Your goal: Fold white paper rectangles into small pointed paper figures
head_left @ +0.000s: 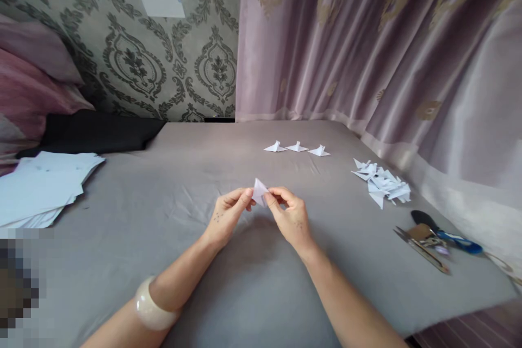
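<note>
A small folded white paper (260,191) with a pointed top is held up over the grey surface, between both hands. My left hand (229,214) pinches its left edge between thumb and fingers. On the other side my right hand (290,216) grips the lower right edge, thumb in front. Beyond the hands, three folded paper birds stand in a row: a left one (276,147), a middle one (297,147) and a right one (319,150). Off to the right lies a heap of folded white paper pieces (385,184).
A stack of white paper sheets (44,185) lies at the left, in front of a black cloth (98,131). Near the right edge are pointed metal scissors or tweezers (424,252), a blue-handled tool (460,240) and small items. A curtain (326,43) borders the grey-covered surface (163,190).
</note>
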A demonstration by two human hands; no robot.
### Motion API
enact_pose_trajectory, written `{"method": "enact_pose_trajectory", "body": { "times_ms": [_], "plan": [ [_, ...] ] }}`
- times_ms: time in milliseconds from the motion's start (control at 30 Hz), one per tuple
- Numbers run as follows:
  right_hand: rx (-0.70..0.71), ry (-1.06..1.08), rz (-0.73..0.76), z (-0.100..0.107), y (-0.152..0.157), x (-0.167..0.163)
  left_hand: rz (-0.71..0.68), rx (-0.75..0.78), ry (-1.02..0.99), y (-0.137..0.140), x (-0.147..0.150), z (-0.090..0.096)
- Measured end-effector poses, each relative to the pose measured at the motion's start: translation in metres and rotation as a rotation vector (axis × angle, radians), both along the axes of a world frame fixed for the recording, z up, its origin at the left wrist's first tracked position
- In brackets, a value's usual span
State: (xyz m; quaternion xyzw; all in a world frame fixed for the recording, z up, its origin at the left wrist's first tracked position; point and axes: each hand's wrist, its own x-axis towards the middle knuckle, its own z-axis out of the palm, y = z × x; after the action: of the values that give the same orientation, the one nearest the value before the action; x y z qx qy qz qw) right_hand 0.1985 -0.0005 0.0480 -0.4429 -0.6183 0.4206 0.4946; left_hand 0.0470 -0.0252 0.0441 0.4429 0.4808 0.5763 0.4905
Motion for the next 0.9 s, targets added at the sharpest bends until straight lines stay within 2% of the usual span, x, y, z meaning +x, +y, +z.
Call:
{"method": "enact_pose_trajectory", "body": {
  "times_ms": [133, 233, 500, 667, 767, 900],
  "plan": [
    [-0.354, 0.25, 0.114, 0.001, 0.0061, 0.0041, -0.1, 0.005, -0.16, 0.0039, -0.0016, -0.01],
    [-0.446, 0.356, 0.219, 0.0016, 0.0074, 0.0056, -0.121, -0.014, -0.149, 0.0035, -0.0017, -0.0113],
    [-0.51, 0.416, 0.378, 0.0031, 0.0071, 0.0068, -0.176, -0.055, -0.215, 0.0013, -0.0004, -0.0063],
    [-0.528, 0.451, 0.386, 0.0022, 0.0085, 0.008, -0.158, -0.044, -0.253, 0.0017, -0.0009, -0.0073],
    [-0.485, 0.415, 0.35, 0.001, 0.0084, 0.0077, -0.091, -0.031, -0.208, 0.0015, -0.0008, -0.0071],
    [-0.336, 0.249, 0.286, 0.0004, 0.0065, 0.0067, -0.066, -0.045, -0.11, 0.0013, -0.0006, -0.0047]
  ]
}}
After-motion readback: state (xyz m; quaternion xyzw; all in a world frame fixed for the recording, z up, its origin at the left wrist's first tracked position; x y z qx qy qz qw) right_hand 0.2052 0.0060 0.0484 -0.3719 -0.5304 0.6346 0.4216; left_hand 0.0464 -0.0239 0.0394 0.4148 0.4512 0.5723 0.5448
